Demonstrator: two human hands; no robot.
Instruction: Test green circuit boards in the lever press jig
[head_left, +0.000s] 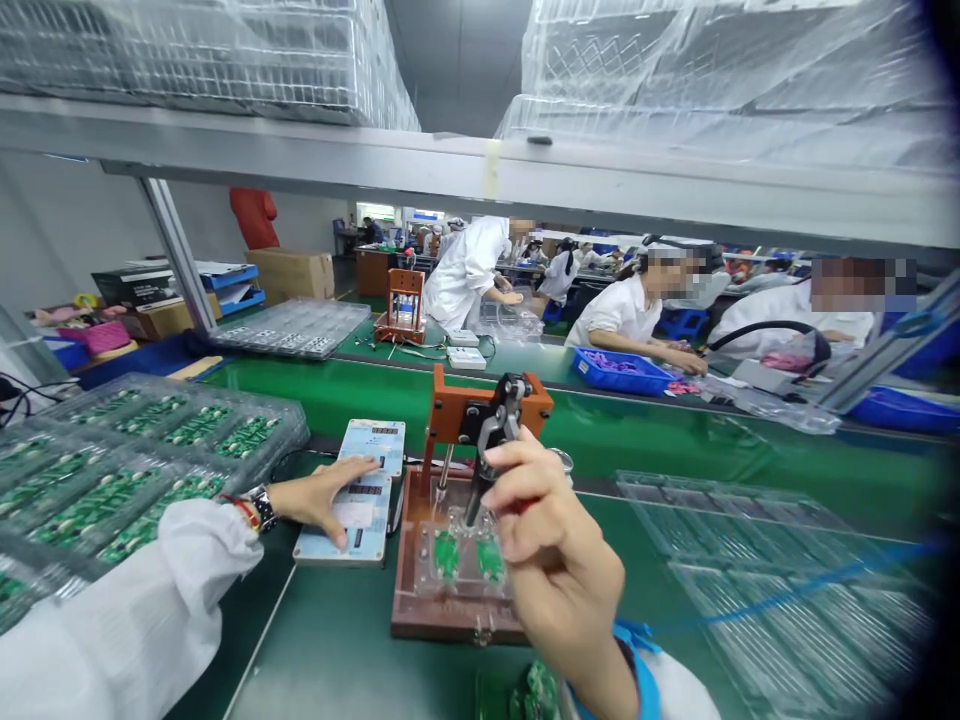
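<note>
Your right hand (551, 535) pinches the test fixture's clamp lever (495, 440) above two green boards (466, 556); your left hand (326, 495) rests spread on the tester box (352, 520), steadying it.

Single head-worn view, looking forward and slightly down, close over the table (337, 650); right edge apparently distorted, dark.

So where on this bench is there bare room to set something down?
Bare green mat lies in front of the test fixture, between both arms. The green belt behind is bare too. Crowded: board trays at left, clear trays at right.
</note>
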